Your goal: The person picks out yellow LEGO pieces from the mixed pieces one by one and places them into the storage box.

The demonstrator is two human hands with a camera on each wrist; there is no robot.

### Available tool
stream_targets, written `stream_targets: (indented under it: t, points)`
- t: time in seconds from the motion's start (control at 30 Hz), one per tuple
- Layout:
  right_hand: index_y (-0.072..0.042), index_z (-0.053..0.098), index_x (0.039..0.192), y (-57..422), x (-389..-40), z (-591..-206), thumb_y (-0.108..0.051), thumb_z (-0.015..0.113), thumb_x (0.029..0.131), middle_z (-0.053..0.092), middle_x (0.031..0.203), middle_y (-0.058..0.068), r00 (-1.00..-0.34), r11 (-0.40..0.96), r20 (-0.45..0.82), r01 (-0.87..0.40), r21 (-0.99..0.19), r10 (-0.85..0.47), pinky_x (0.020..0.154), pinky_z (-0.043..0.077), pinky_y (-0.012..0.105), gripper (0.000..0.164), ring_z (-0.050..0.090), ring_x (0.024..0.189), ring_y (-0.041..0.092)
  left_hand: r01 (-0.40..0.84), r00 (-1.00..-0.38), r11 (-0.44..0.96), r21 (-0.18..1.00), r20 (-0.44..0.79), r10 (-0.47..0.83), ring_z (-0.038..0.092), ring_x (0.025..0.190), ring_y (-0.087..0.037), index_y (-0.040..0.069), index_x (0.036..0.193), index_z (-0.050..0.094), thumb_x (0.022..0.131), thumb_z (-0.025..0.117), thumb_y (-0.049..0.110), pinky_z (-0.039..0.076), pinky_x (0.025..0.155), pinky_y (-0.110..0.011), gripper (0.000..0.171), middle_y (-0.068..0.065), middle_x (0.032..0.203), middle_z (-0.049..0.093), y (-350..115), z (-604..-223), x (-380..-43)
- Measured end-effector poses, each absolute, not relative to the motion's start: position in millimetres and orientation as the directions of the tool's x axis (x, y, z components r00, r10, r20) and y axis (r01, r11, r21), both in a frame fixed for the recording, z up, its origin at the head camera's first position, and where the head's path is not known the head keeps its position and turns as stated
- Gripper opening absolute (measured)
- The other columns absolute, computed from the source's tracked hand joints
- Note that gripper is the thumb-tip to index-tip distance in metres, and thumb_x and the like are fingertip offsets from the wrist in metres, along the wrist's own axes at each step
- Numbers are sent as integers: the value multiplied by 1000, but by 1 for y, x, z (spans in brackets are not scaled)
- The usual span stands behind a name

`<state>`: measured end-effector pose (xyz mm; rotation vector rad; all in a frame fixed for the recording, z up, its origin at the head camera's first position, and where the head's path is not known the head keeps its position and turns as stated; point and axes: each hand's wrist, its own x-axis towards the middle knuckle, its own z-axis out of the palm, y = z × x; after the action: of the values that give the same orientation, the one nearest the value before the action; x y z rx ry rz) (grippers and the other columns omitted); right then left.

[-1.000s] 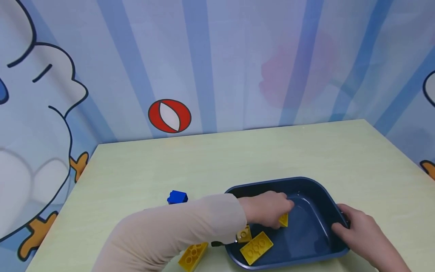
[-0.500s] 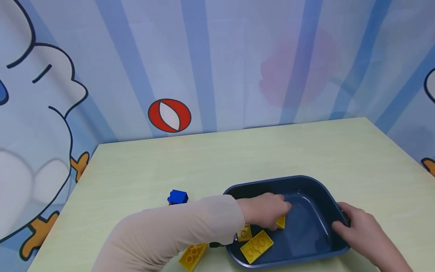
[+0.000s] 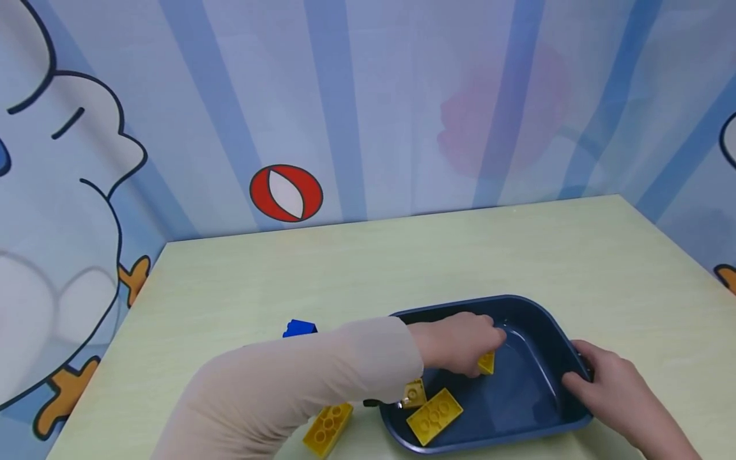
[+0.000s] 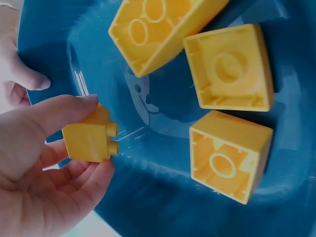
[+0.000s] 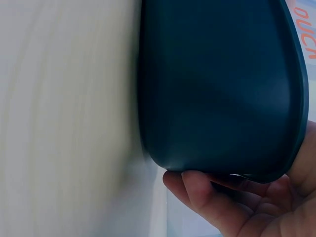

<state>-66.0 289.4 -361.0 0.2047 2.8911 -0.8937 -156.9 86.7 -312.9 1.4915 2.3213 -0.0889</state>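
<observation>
My left hand (image 3: 460, 343) reaches into a dark blue rectangular dish (image 3: 520, 390). It pinches a small yellow toy building brick (image 4: 88, 136) between thumb and fingers, its studs pointing sideways in the left wrist view. Only a corner of that brick shows in the head view. A longer yellow brick (image 3: 434, 416) and two square yellow bricks, one (image 4: 229, 69) beside the other (image 4: 232, 155), lie in the dish with their hollow undersides visible. My right hand (image 3: 612, 391) grips the dish's right end, thumb at the rim and fingers curled outside (image 5: 237, 205).
Left of the dish, a yellow brick (image 3: 328, 429) lies hollow side up on the pale table (image 3: 241, 287). Behind the left sleeve (image 3: 310, 377) a blue brick (image 3: 299, 328) is partly hidden. A printed backdrop (image 3: 391, 115) closes off the table's far side.
My left hand dips slightly left, then rises up and to the right with the pinched brick. The sleeve now covers more of the blue brick. My right hand keeps its grip on the dish.
</observation>
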Motion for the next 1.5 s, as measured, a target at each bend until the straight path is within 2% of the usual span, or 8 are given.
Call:
stream_targets:
  t: [0.23, 0.73, 1.0, 1.5]
  points:
    - [13, 49, 120, 287, -66, -362, -6, 57, 81, 66, 94, 18, -984, 810, -147, 165, -563, 98, 66, 52, 38, 45, 61, 75, 18, 902, -341, 408, 139, -351, 872, 49, 82, -6, 14, 121, 59, 83, 71, 21, 42, 71, -9, 40, 3, 102, 58, 92, -314, -155]
    - [12, 50, 120, 287, -64, -362, -6, 58, 81, 66, 93, 15, -984, 802, -148, 168, -573, 100, 62, 49, 31, 43, 60, 74, 16, 902, -352, 415, 117, -356, 866, 49, 81, -6, 16, 122, 58, 83, 71, 21, 43, 75, -9, 41, 5, 104, 58, 102, -330, -157]
    - [10, 52, 119, 287, -63, -361, -6, 59, 80, 66, 91, 13, -987, 811, -120, 156, -564, 106, 61, 48, 30, 43, 58, 73, 15, 909, -331, 398, 128, -359, 872, 48, 82, -5, 16, 120, 59, 84, 70, 22, 42, 76, -9, 38, 6, 103, 58, 107, -333, -157]
    - [13, 47, 123, 290, -66, -362, -9, 57, 82, 65, 97, 19, -979, 800, -179, 183, -571, 96, 64, 51, 34, 48, 61, 76, 17, 902, -336, 410, 138, -373, 865, 48, 80, -5, 17, 118, 60, 85, 69, 23, 42, 72, -9, 36, 7, 99, 56, 111, -341, -156]
